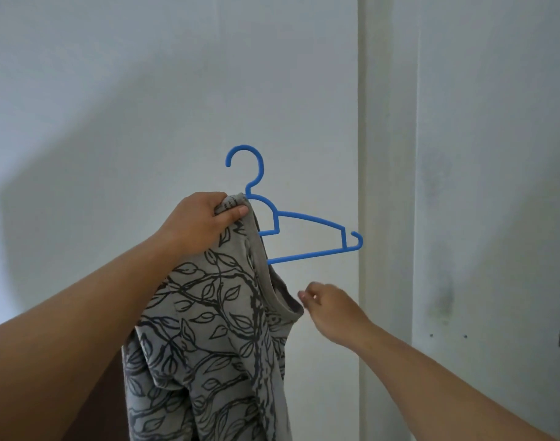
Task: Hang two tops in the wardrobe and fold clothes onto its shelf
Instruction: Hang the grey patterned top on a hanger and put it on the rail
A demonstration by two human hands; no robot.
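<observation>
Gripping top (215, 329) and blue hanger (304, 237) — left hand (202, 224); right hand (332, 308) loosely curled at neckline edge — holding nothing

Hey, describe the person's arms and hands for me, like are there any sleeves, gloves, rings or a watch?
Both forearms are bare as far as the picture shows: no sleeves in view. The left hand and the right hand wear no gloves. No watch or bracelet shows at either wrist, and no ring shows on the visible fingers. The upper arms lie outside the picture.

Top (215, 329) half on hanger (304, 237), wall (145, 90) behind
</observation>
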